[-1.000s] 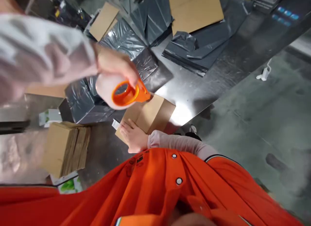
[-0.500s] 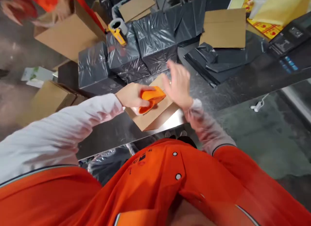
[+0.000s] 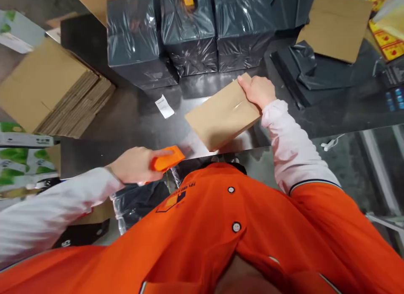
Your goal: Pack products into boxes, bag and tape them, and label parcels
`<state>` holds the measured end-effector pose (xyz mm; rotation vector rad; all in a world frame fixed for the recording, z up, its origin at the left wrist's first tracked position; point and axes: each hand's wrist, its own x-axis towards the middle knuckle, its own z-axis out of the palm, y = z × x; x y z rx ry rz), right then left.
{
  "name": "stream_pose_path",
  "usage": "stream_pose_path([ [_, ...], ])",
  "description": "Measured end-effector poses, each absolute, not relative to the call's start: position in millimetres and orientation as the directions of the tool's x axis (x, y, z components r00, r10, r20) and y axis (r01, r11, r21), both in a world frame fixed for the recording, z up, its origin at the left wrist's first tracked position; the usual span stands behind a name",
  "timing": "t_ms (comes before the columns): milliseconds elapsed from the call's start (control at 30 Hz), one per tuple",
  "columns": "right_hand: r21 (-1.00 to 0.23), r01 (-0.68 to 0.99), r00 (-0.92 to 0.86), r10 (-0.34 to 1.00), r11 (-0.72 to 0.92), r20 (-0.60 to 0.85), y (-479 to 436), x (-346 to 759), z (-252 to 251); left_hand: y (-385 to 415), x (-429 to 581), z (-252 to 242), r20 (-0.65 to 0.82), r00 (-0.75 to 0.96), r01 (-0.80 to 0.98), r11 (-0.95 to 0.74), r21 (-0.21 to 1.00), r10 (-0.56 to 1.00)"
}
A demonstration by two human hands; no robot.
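My left hand [image 3: 134, 165] is closed round an orange tape dispenser [image 3: 167, 158] at the near edge of the metal table [image 3: 132, 117], just left of a small brown cardboard box [image 3: 222, 115]. A strip of clear tape seems to run from the dispenser toward the box's near corner. My right hand [image 3: 258, 91] rests on the box's far right end, fingers curled over its edge. The box lies flat and slanted in the middle of the table.
Three black plastic-wrapped parcels [image 3: 189, 33] stand in a row behind the box. A stack of flattened cartons [image 3: 53, 89] lies at the left, black poly bags [image 3: 312, 70] and a brown cardboard sheet [image 3: 336, 26] at the right. A small white label [image 3: 164, 106] lies on the table.
My left hand has pulled the orange dispenser off the box toward the table's near edge. My right hand has come down onto the box's far end.
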<state>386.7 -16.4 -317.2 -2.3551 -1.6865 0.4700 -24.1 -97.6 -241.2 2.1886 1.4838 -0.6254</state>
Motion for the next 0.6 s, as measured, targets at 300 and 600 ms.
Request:
stream_pose_path([
  [300, -0.224, 0.901, 0.36, 0.929, -0.371, -0.088, -10, 393, -322, -86, 76, -387, -0.653, 0.501, 0.833, -0.522, 0.185, 0.569],
  [600, -0.393, 0.809, 0.453, 0.889, -0.438, -0.058, -43, 421, -329, -37, 17, -399, -0.295, 0.275, 0.956, -0.226, 0.189, 0.915],
])
